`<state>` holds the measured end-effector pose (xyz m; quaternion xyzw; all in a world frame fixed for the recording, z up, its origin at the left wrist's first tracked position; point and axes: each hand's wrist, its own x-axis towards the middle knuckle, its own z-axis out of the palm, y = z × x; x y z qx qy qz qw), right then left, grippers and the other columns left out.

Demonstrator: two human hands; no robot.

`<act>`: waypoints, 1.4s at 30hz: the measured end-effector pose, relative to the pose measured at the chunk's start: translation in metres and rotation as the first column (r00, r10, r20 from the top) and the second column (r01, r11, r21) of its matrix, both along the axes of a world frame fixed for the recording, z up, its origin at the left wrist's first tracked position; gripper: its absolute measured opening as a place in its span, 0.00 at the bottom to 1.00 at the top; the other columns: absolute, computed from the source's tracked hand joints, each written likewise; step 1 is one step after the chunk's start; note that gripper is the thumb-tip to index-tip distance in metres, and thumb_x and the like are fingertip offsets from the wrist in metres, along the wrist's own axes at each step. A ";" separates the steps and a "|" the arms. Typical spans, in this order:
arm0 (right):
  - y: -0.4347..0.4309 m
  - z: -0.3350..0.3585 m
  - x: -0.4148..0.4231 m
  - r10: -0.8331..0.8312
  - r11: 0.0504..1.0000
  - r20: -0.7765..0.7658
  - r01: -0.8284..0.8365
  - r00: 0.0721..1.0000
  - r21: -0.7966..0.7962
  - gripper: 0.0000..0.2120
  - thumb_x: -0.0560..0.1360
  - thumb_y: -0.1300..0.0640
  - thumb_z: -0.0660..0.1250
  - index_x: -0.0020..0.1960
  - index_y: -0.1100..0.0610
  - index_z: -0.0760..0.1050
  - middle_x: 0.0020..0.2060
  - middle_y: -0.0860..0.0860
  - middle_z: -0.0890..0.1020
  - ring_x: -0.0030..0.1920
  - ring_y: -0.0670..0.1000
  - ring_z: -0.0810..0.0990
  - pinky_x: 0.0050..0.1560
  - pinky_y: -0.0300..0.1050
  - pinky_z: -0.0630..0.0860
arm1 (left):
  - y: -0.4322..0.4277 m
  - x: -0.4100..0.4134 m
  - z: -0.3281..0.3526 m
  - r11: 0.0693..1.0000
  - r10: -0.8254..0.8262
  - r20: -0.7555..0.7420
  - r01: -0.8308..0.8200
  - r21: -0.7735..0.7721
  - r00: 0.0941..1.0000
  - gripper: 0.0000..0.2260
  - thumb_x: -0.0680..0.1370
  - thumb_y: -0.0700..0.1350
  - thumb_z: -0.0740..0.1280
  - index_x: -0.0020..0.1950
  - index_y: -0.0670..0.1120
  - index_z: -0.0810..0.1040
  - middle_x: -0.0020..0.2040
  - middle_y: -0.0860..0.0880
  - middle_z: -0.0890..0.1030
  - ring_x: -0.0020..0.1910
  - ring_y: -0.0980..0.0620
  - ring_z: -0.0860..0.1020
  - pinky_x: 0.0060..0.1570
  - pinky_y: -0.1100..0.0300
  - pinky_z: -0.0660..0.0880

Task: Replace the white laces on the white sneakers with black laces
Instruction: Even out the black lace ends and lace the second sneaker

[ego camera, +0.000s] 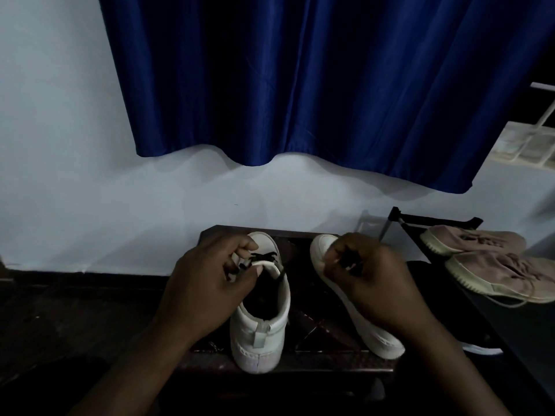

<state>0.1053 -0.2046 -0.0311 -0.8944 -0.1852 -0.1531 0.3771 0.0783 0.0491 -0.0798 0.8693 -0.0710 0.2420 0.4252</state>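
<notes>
Sneakers (259,331) fill stool (315,336), heel at front edge

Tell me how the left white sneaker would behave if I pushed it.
The left white sneaker stands flat on its sole, so it would probably slide rather than tip. Its upper looks soft, likely yielding where gripped. Its black lace looks limp, probably floppy.
</notes>
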 end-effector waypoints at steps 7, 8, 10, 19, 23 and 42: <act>-0.039 0.021 -0.012 -0.287 0.895 0.088 0.300 0.954 -0.330 0.21 0.68 0.34 0.75 0.32 0.48 0.73 0.26 0.44 0.77 0.29 0.41 0.76 0.31 0.42 0.68 | -0.011 -0.017 0.014 0.924 -0.122 0.151 0.057 0.378 0.981 0.17 0.75 0.68 0.67 0.40 0.56 0.78 0.36 0.61 0.76 0.43 0.58 0.73 0.38 0.58 0.73; -0.043 0.024 -0.014 -0.337 0.847 -0.012 0.297 0.942 -0.440 0.22 0.68 0.31 0.74 0.34 0.48 0.74 0.29 0.44 0.78 0.32 0.43 0.77 0.32 0.43 0.70 | -0.014 -0.019 0.014 0.894 -0.153 0.122 0.084 0.441 0.981 0.20 0.74 0.72 0.65 0.40 0.56 0.78 0.36 0.62 0.76 0.44 0.59 0.71 0.39 0.59 0.72; -0.048 0.025 -0.017 -0.369 0.745 -0.168 0.183 0.914 -0.641 0.22 0.69 0.30 0.73 0.39 0.49 0.78 0.35 0.43 0.79 0.38 0.45 0.80 0.37 0.43 0.73 | -0.019 -0.022 0.010 0.822 -0.193 0.068 0.124 0.555 0.979 0.22 0.72 0.75 0.64 0.39 0.57 0.79 0.36 0.62 0.75 0.45 0.58 0.69 0.43 0.57 0.72; -0.017 0.000 -0.015 -0.190 0.737 -0.130 0.054 0.973 -0.674 0.19 0.74 0.40 0.72 0.61 0.46 0.76 0.59 0.48 0.82 0.63 0.57 0.78 0.61 0.51 0.70 | -0.032 -0.027 0.000 0.725 -0.156 0.077 0.061 0.687 0.985 0.14 0.73 0.66 0.63 0.42 0.57 0.77 0.42 0.61 0.79 0.47 0.56 0.77 0.47 0.48 0.73; 0.001 -0.020 -0.016 -0.020 0.833 0.009 0.021 1.000 -0.553 0.14 0.73 0.42 0.71 0.53 0.50 0.77 0.52 0.48 0.82 0.59 0.57 0.79 0.55 0.50 0.68 | -0.042 -0.023 -0.006 0.729 -0.075 0.077 0.002 0.685 0.994 0.08 0.74 0.59 0.63 0.46 0.57 0.78 0.41 0.59 0.79 0.45 0.55 0.80 0.46 0.49 0.71; 0.018 -0.053 -0.027 -0.012 0.861 0.083 0.052 0.997 -0.506 0.18 0.70 0.48 0.69 0.55 0.56 0.78 0.55 0.54 0.81 0.57 0.61 0.79 0.44 0.53 0.79 | -0.077 -0.027 0.009 0.669 0.153 -0.256 0.091 0.737 0.954 0.18 0.75 0.50 0.65 0.65 0.52 0.75 0.57 0.48 0.82 0.57 0.43 0.81 0.49 0.50 0.80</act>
